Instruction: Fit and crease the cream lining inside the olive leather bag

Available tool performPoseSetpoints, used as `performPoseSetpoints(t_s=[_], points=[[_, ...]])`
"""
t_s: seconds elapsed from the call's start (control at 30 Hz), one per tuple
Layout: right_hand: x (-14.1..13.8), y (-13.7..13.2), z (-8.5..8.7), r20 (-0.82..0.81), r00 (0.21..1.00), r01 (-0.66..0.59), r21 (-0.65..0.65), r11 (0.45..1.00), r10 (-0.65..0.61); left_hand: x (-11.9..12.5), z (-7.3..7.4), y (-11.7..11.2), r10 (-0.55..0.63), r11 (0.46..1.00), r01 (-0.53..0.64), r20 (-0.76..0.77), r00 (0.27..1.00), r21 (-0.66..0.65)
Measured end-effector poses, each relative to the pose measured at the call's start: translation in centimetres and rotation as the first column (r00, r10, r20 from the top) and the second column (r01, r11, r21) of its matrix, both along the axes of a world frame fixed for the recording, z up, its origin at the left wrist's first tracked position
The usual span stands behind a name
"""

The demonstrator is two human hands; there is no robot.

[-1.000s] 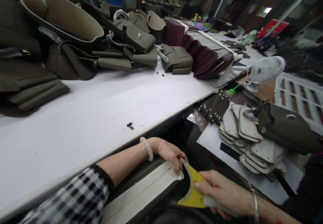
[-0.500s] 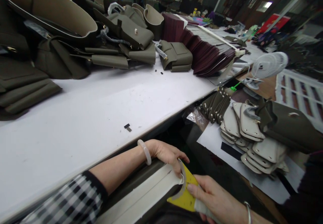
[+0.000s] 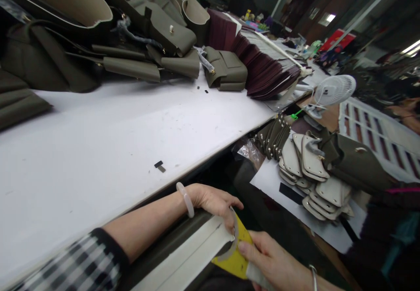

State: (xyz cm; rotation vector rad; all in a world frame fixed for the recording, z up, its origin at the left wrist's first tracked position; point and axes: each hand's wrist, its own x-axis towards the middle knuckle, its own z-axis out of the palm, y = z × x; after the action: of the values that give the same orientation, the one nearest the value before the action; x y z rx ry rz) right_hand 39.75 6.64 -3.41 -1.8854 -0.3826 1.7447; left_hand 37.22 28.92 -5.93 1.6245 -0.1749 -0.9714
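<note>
My left hand (image 3: 213,201) is closed at the end of a cream strip (image 3: 193,256), thumb and fingers pinching its edge. That strip lies along a dark olive leather bag piece (image 3: 169,234) in front of me. In my right hand (image 3: 267,254) is a yellow flat piece with a curved cutout (image 3: 234,262), gripped between thumb and fingers. Its pale curved edge meets the end of the strip, right beside my left fingertips. Something whitish shows under my right palm; its kind is hidden.
A white table (image 3: 108,151) runs along the left, with olive bags (image 3: 226,70) and a stack of maroon sheets (image 3: 272,72) at the back. Right of it are cream flaps with studs (image 3: 310,164), an olive bag (image 3: 354,159) and a white fan (image 3: 334,90).
The camera view has turned slightly right, so the scene shifts left. Both hands keep their holds; the yellow piece stays against the strip's end with little visible movement.
</note>
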Motion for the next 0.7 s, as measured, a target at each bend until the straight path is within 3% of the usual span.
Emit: performPoseSetpoints(t_s=[0.27,0.47,0.57,0.7], points=[[-1.6,0.9,-0.7,0.065,0.993,0.092,0.053,0.994,-0.095,-0.3,-1.1,0.2,0.066,0.997,-0.065,0.013,0.998,-0.041],[-2.4,1.6,-1.2,0.055,0.991,0.115,0.056,0.992,-0.118,-0.7,-2.1,-0.1,0.241,0.965,-0.237,0.029,0.97,-0.11],[-3.3,1.8,-1.8,0.045,0.984,0.173,0.021,0.985,-0.174,-1.3,-1.6,0.0,0.358,0.928,-0.35,0.049,0.932,-0.131],[-5.2,2.2,-2.7,-0.017,0.962,0.273,0.002,0.962,-0.272,-3.1,0.3,0.4,0.46,0.888,-0.453,0.129,0.879,-0.083]])
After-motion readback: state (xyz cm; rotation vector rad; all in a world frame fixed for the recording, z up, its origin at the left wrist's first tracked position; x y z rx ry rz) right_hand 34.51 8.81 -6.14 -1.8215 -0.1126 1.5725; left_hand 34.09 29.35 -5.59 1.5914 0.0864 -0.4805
